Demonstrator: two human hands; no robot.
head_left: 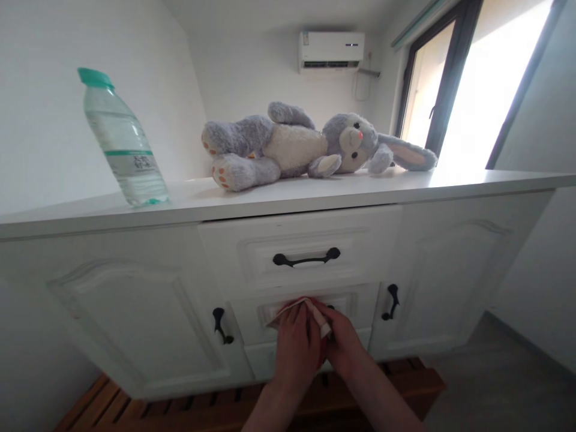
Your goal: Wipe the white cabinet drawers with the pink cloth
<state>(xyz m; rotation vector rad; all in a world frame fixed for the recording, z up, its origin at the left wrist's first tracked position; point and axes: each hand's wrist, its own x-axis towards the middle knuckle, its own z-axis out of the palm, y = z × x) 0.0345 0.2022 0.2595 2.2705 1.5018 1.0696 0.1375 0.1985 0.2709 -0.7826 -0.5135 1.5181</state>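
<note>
My left hand (297, 345) and my right hand (344, 345) are close together in front of the white cabinet's middle drawer (360, 300). Between them is a bunched red and cream piece of cloth (323, 324), and the fingers of both hands are closed on it. A pale corner of it sticks out left of my left fingers. Only a bit of this drawer's black handle (331, 308) shows behind the cloth, so I cannot tell whether the cloth touches it. Above my hands is the top drawer's black handle (306, 258).
On the cabinet top (189, 204), a water bottle (128, 150) with a green cap stands at left, and a grey plush rabbit (292, 147) lies on its side. Black door handles (220, 326) flank the drawers. Below is a slatted wooden platform (198, 411).
</note>
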